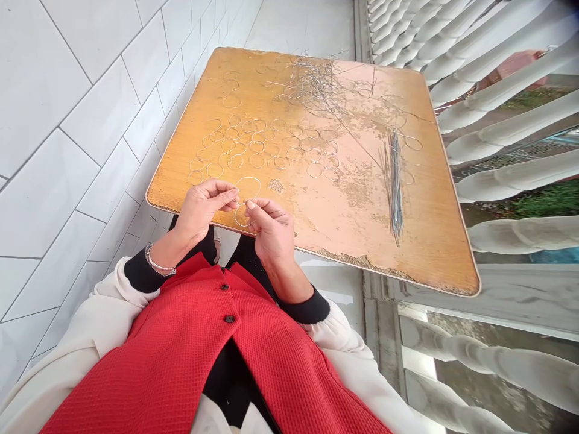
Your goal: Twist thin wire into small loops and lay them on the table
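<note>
Between my hands is a thin silvery wire bent into two loops [259, 185], one above and one below my fingertips. My left hand [205, 205] pinches the wire from the left side, thumb and fingers pressed together. From the right, my right hand [271, 232] pinches it where the loops meet, its fingertips a little apart from those of the left. Both hands hover over the near left edge of the wooden table [181, 175]. Beyond them lie several rows of small wire rings [257, 146], some linked or overlapping.
A tangled heap of wire [316, 84] sits at the table's far side. On the right lies a bundle of straight wires [395, 193]. White tiled wall [104, 102] runs along the left, and a white balustrade [493, 187] along the right. The tabletop's surface is worn and peeling.
</note>
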Demonstrator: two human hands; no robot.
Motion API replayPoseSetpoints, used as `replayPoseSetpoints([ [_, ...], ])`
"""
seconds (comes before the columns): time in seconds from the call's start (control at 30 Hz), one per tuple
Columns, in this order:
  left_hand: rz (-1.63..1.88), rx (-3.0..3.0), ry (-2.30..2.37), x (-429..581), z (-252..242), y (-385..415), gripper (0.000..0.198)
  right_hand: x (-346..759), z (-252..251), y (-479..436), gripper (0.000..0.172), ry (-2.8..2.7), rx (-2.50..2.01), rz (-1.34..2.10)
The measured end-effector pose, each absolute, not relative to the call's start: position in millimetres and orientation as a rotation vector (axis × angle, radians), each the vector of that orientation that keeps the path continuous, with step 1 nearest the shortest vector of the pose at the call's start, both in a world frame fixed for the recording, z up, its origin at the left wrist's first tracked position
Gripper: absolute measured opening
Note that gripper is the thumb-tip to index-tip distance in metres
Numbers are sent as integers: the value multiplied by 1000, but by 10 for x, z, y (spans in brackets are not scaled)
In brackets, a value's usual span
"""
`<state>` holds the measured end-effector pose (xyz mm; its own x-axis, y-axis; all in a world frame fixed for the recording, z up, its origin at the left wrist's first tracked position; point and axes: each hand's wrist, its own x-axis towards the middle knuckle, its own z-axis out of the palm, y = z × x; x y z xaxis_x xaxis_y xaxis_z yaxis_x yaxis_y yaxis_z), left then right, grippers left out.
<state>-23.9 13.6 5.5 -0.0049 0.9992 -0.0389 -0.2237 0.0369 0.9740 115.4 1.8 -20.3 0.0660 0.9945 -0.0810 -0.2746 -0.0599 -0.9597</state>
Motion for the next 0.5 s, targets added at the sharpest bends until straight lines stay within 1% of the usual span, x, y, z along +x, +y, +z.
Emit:
replayPoseSetpoints([
  [0.3, 1222, 924, 1016, -244, 52, 205, 20, 1141, -245, 30, 28, -974, -1112, 1297],
  [0.5, 1226, 878, 1007, -233, 32, 212, 21, 1151, -246, 43, 26, -1003, -1110, 1270],
])
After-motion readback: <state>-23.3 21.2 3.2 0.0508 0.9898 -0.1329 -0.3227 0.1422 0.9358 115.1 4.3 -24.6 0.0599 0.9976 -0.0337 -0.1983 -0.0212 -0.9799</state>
